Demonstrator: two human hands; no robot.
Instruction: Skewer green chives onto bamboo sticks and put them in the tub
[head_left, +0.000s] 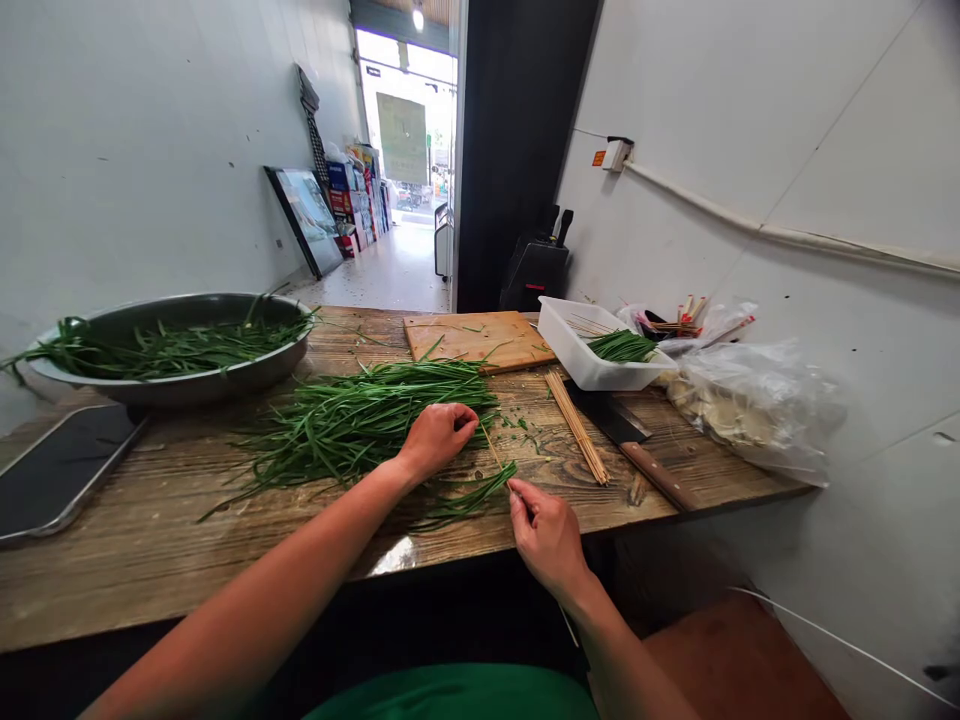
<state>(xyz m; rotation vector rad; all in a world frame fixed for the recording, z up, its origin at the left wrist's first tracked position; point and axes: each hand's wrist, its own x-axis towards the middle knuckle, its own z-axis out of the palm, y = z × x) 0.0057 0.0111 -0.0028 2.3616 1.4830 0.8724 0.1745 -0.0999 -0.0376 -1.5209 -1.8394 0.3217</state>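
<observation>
My left hand (pixel 442 438) is at the right end of a heap of long green blades (pixel 367 415), its fingertips pinched together at the upper end of a thin stick (pixel 492 446); from here I can't tell whether they grip it. My right hand (pixel 547 535) is closed around the lower part of that stick, near the front edge of the wooden table (pixel 225 560), with a small bunch of blades (pixel 480 496) on it just above the fingers. To the right I have a bundle of sticks (pixel 577 430), then a cleaver (pixel 649 470) partly under a white tray (pixel 596 368) holding sticks and more greens. A clear plastic bag (pixel 757 400) lies beyond it, a cutting board (pixel 476 340) behind the heap, and at left a wide bowl (pixel 225 385) of greens above a dark-faced device (pixel 67 470). For writing, my view gives little: the printed boxes (pixel 360 200) by the wall, the red mark (pixel 535 287) on the black case (pixel 529 265), the orange label (pixel 598 158) and the sheet (pixel 401 138) at the doorway are all too small or blurred to read.
</observation>
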